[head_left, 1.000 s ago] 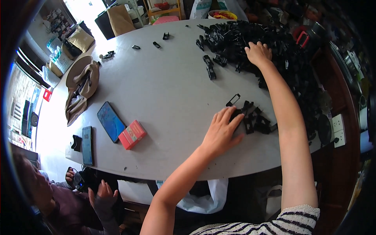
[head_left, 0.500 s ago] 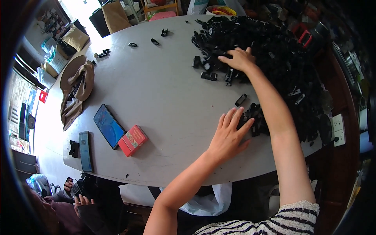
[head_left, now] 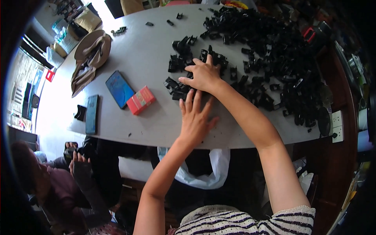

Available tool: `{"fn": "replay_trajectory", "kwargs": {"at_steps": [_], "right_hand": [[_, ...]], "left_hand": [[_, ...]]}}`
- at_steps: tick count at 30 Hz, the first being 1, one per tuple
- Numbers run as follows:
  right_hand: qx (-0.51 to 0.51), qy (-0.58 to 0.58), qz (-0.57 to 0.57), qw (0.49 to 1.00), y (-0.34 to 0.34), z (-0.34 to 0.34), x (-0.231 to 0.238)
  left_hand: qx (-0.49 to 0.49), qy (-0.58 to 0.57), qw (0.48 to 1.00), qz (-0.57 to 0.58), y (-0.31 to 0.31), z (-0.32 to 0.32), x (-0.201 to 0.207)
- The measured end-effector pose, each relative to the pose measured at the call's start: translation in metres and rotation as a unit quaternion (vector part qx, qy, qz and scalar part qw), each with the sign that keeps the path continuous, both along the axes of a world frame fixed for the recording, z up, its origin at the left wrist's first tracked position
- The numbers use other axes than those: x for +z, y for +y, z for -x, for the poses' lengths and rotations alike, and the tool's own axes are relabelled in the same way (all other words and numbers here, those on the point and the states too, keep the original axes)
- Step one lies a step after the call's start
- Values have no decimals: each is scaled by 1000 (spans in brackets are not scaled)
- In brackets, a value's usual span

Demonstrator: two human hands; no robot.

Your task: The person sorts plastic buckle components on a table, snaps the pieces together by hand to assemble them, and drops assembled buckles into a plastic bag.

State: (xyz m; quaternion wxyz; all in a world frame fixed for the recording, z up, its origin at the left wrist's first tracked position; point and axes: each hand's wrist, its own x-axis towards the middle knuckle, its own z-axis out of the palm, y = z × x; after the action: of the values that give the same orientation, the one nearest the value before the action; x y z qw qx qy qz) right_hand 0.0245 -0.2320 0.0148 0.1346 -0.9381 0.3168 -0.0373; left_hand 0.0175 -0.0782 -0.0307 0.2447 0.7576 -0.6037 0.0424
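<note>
Small black plastic parts lie in a large heap (head_left: 270, 43) at the right of the table. A smaller cluster of the same black parts (head_left: 178, 58) is spread around my hands, left of the heap. My right hand (head_left: 205, 74) lies over this cluster, palm down with fingers spread, touching parts; what is under the palm is hidden. Just nearer, my left hand (head_left: 194, 117) is open, fingers stretched toward the cluster's near edge, its fingertips by the parts. Neither hand visibly grasps anything.
On the grey table (head_left: 156, 125), left of my hands, are a red box (head_left: 141, 100), two phones, and a brown hat (head_left: 92, 53). A few single parts lie at the far edge. Another person (head_left: 66, 176) sits at the lower left. A white bag (head_left: 207, 172) hangs below the table edge.
My right hand has swept left and nearer, bringing a cluster of parts out of the heap. My left hand has shifted left. The whole view has tilted, so the table sits higher.
</note>
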Motion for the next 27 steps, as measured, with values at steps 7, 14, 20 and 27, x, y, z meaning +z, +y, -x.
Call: {"fn": "replay_trajectory", "kwargs": {"at_steps": [7, 14, 20, 27], "right_hand": [[196, -152, 21, 968, -37, 8, -7], [168, -121, 34, 978, -62, 41, 14], [121, -70, 156, 978, -55, 70, 9], [148, -190, 149, 959, -54, 99, 10]], "left_hand": [[-2, 20, 1000, 6, 57, -25, 6], [15, 66, 990, 123, 38, -37, 18], [69, -76, 995, 19, -15, -18, 13], [-2, 129, 988, 81, 31, 5, 30]]}}
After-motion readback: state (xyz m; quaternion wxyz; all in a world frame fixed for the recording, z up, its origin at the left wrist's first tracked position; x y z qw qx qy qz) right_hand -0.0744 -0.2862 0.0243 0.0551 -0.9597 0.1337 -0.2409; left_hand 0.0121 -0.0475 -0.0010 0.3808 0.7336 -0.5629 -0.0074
